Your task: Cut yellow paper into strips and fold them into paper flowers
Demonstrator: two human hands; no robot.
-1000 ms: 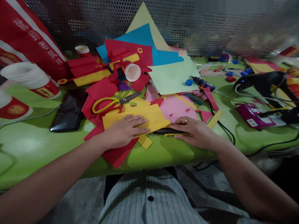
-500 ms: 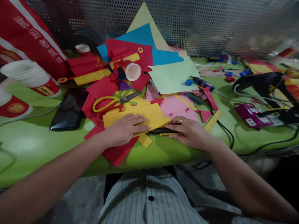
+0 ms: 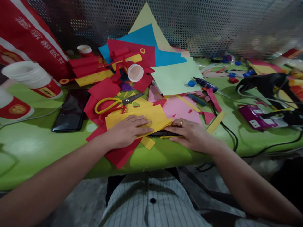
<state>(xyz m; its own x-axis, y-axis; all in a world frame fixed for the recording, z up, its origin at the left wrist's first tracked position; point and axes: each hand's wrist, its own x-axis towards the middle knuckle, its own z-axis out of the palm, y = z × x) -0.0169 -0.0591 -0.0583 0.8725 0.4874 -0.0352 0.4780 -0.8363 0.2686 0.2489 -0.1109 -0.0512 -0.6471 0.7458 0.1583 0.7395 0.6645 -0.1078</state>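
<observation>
In front of the scissors [image 3: 123, 101], yellow paper [image 3: 155, 115] is pressed under the left hand [image 3: 127, 130], fingers slightly spread. Right of the scissors, a dark object [image 3: 159, 134] is partly covered by the curled right hand [image 3: 188, 134]; any pinch cannot be confirmed. The paper could be skewed by uneven pressure. Since a second ago, the right hand has been shifted slightly leftward.
</observation>
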